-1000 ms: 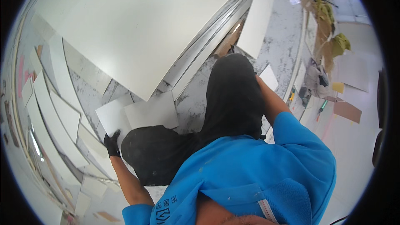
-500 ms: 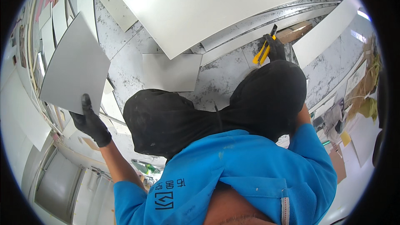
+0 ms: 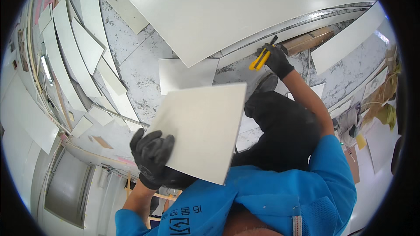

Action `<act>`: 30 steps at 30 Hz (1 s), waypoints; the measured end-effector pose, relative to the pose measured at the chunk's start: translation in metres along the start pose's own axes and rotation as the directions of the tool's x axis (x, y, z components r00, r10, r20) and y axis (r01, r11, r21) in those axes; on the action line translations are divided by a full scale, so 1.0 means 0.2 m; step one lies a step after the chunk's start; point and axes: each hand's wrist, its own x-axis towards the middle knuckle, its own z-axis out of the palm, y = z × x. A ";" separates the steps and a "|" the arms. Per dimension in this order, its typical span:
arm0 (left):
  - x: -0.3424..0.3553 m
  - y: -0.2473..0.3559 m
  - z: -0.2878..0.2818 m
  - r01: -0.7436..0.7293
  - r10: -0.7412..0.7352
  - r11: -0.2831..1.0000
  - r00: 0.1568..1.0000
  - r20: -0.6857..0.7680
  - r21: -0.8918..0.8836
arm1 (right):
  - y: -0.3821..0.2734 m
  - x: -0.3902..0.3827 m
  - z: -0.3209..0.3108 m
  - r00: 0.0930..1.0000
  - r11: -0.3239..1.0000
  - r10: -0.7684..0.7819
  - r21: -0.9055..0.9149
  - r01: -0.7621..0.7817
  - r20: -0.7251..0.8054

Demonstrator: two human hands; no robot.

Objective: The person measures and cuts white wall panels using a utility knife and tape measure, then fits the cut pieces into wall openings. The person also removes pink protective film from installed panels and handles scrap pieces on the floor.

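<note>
My left hand (image 3: 153, 155), in a dark glove, grips a cream-white flat board (image 3: 199, 126) by its left side, fingers curled over its face. This board is held tilted above my lap and covers part of my left leg. My right hand (image 3: 278, 60), also gloved, is closed round a yellow utility knife (image 3: 261, 59) with a dark blade end pointing up and away. Just beyond the held board, a smaller pale panel (image 3: 186, 74) lies on the floor, its near part hidden.
A large white sheet (image 3: 245, 4) spreads across the far side, one corner pointing at me. Beneath its right edge lie long pale strips and a brown carton-like block (image 3: 308, 40). Several offcut strips (image 3: 65, 43) are scattered at the left. Another white panel (image 3: 341, 39) rests at the right.
My left hand has swung the board from the far left to in front of my lap, turning its cream face up. My right hand, with the knife, has shifted slightly left and come out from behind my knee.
</note>
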 end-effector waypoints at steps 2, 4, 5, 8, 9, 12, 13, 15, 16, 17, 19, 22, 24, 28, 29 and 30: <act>-0.01 0.02 -0.02 0.011 -0.003 0.997 0.994 0.108 -0.074 | 0.02 0.01 0.05 0.999 0.999 0.031 0.029 -0.032 0.021; -0.02 0.03 -0.02 -0.003 0.017 0.994 0.992 0.129 -0.105 | 0.06 0.01 0.13 0.999 1.000 0.013 0.014 -0.012 -0.035; -0.02 0.04 -0.02 -0.006 0.022 0.993 0.990 0.138 -0.115 | 0.09 0.01 0.18 0.994 0.999 0.043 -0.023 -0.045 -0.098; -0.03 0.07 -0.03 0.004 0.031 0.980 0.984 0.176 -0.197 | 0.28 -0.02 0.39 0.976 0.997 0.010 -0.079 -0.028 -0.218; -0.03 0.08 -0.04 0.011 0.034 0.975 0.980 0.196 -0.221 | 0.36 -0.05 0.46 0.963 0.995 0.046 -0.078 -0.069 -0.267; -0.04 0.09 -0.04 0.025 0.023 0.970 0.981 0.195 -0.241 | 0.55 -0.11 0.66 0.994 0.992 0.056 0.117 -0.045 -0.090; -0.04 0.08 -0.05 0.037 0.021 0.967 0.974 0.223 -0.253 | 0.59 -0.14 0.71 0.994 0.968 0.102 0.234 -0.092 -0.032; -0.04 0.08 -0.05 0.045 0.022 0.960 0.971 0.236 -0.277 | 0.60 -0.20 0.73 0.932 0.895 0.262 0.297 -0.332 0.251; -0.04 0.08 -0.05 0.050 0.026 0.956 0.967 0.254 -0.290 | 0.58 -0.21 0.73 0.958 0.937 0.210 0.239 -0.254 0.196; -0.04 0.08 -0.05 0.050 0.027 0.954 0.968 0.251 -0.295 | 0.53 -0.21 0.70 0.989 0.968 0.136 0.207 -0.145 0.057; -0.04 0.09 -0.04 0.043 0.034 0.955 0.967 0.253 -0.294 | 0.39 -0.16 0.64 0.985 0.993 -0.029 0.108 0.048 -0.172; -0.05 0.09 -0.02 0.004 0.066 0.951 0.974 0.217 -0.308 | 0.19 -0.15 0.48 0.949 0.978 0.058 -0.175 -0.117 -0.310; -0.08 0.10 0.00 0.012 0.052 0.956 0.977 0.208 -0.294 | 0.10 -0.27 0.35 0.975 0.925 0.061 -0.356 -0.136 -0.214; -0.13 0.09 0.11 -0.146 0.173 0.970 0.976 0.135 -0.192 | 0.10 -0.73 0.06 0.936 0.704 -0.351 -0.649 0.289 0.036; -0.15 0.09 0.14 -0.180 0.202 0.964 0.975 0.097 -0.194 | 0.14 -0.89 -0.01 0.892 0.609 -0.451 -0.725 0.321 0.016; -0.17 0.09 0.17 -0.205 0.224 0.960 0.971 0.087 -0.189 | 0.18 -1.05 -0.09 0.903 0.620 -0.426 -0.746 0.242 -0.061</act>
